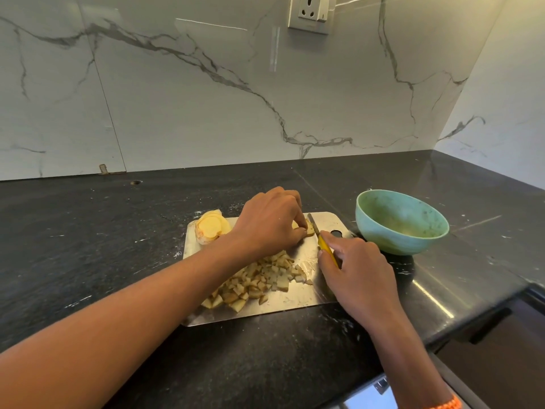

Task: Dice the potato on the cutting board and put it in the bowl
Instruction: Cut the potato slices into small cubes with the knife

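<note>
A steel cutting board (298, 302) lies on the dark stone surface (88, 261), with a pale green bowl (401, 222) standing just off its far right corner.

The left hand (269, 221) reaches over the far half of the board, fingers curled down, pinching a small potato piece (308, 230) against the board. The piece is mostly hidden under the fingertips, so its shape is hard to make out. Just to its right is the knife (320, 236), its narrow blade running along the piece's right edge, seemingly touching it. The right hand (358, 271) grips the knife's yellow handle, fingers wrapped round it, near the board's right edge and close beside the bowl.

A heap of diced potato (259, 283) sits in the middle of the board, nearer the person than both hands, partly under the left forearm. The uncut remainder of the potato (211, 227), cut face up, rests at the board's far left corner, just left of the left wrist.

The inside of the bowl shows only a little pale residue at the bottom. A socket (309, 13) is set in the marble wall (177, 98) behind.
</note>
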The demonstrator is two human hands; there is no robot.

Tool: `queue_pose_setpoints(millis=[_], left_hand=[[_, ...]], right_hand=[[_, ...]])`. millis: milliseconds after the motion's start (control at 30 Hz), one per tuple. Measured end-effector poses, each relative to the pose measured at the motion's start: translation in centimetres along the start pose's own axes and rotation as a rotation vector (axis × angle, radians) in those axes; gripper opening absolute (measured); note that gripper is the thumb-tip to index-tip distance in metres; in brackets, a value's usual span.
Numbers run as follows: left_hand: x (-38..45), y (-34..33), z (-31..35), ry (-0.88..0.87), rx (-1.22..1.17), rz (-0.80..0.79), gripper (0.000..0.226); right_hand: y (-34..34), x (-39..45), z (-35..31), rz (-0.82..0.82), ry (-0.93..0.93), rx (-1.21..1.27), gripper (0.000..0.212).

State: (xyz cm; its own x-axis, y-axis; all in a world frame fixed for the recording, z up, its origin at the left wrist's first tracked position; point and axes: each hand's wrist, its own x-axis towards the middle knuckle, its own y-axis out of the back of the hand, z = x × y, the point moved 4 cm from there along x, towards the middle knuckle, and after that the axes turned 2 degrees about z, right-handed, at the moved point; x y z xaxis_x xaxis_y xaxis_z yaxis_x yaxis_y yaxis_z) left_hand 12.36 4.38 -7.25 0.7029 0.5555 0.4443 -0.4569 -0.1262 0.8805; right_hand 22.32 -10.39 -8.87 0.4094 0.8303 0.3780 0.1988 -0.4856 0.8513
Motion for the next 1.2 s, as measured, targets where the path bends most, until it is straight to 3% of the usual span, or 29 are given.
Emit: queue_pose_setpoints(millis=[500, 600, 733, 1200], left_hand=[[0.2, -0.3, 0.0, -0.004, -0.017, -0.004, 0.027], [0.5, -0.3, -1.1, 0.061, -0.054, -0.017, 0.041], [0.2, -0.7, -1.9, 0.064, 0.004, -0.161, 0.060], [0.1, -1.6, -0.7, 0.138, 0.071, -0.079, 0.051]], right_hand=[[0.1, -0.1, -0.3, 0.014, 0.006, 0.010, 0.044], [0.2, -0.2, -0.4, 0.015, 0.003, 0.011, 0.043], [0.2, -0.1, -0.4, 0.017, 0.002, -0.005, 0.043], [0.1, 0.3, 0.0, 0.089, -0.019, -0.038, 0.042]])
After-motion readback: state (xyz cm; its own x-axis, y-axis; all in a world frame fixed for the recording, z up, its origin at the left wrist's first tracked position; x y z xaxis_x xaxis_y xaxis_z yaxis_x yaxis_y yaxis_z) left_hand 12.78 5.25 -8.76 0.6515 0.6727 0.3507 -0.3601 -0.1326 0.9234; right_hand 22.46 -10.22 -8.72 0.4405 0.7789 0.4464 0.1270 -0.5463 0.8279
